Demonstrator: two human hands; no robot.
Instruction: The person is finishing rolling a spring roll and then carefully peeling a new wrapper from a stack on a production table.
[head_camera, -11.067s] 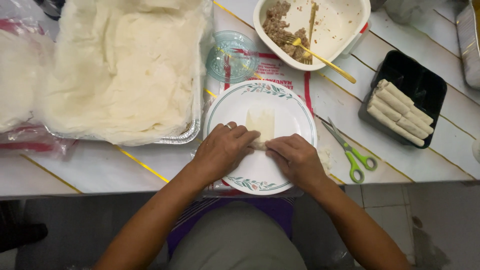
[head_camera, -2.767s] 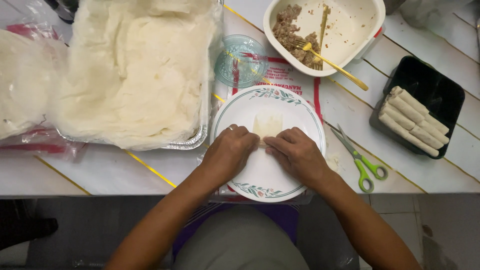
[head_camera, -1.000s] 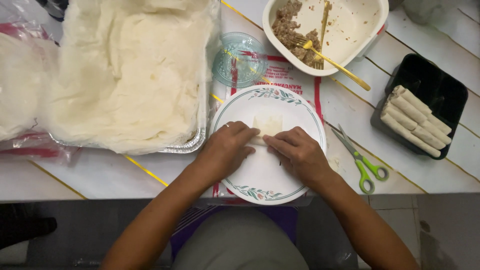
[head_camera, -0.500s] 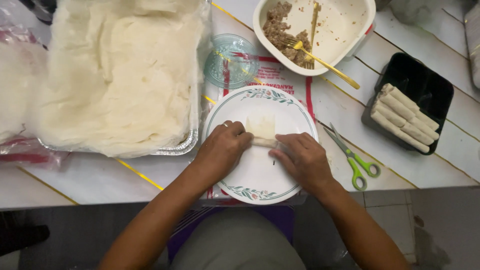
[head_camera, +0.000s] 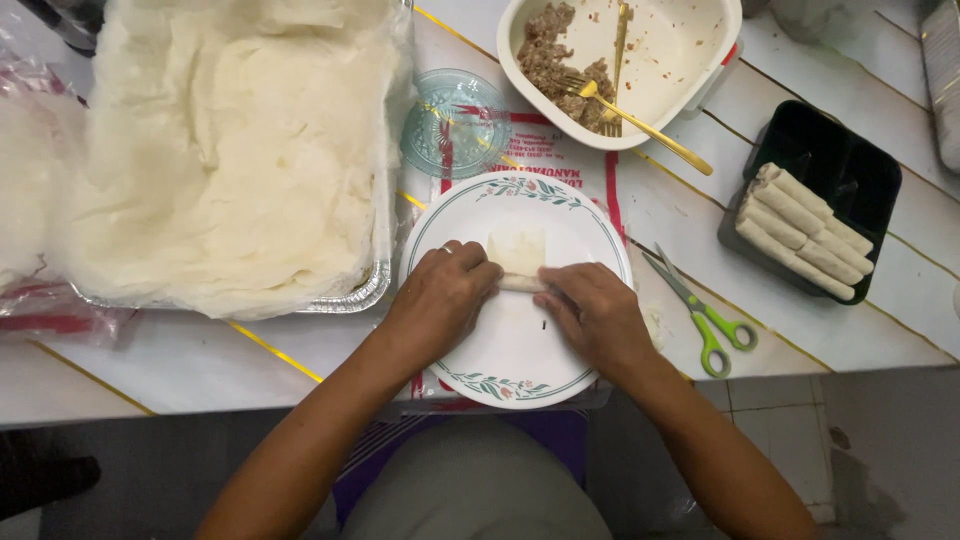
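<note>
A thin pale wrapper (head_camera: 518, 256) lies on a white plate (head_camera: 520, 350) with a green leaf border. Its near end is rolled into a small tube. My left hand (head_camera: 440, 298) presses the left end of the roll with its fingertips. My right hand (head_camera: 590, 308) grips the right end. The unrolled flap of the wrapper sticks out beyond my fingers, towards the far side of the plate. What is inside the roll is hidden.
A foil tray (head_camera: 345, 297) heaped with pale wrappers (head_camera: 230, 150) fills the left. A white dish (head_camera: 700, 60) holds minced filling (head_camera: 560, 60) and a gold fork (head_camera: 640, 120). A black tray (head_camera: 850, 170) with finished rolls (head_camera: 800, 230) sits right. Green scissors (head_camera: 705, 315) and a small glass dish (head_camera: 455, 120) lie near the plate.
Both hands have stayed on the roll, working it forward a little. The loose flap beyond my fingers looks shorter than eleven seconds ago. The view has shifted slightly.
</note>
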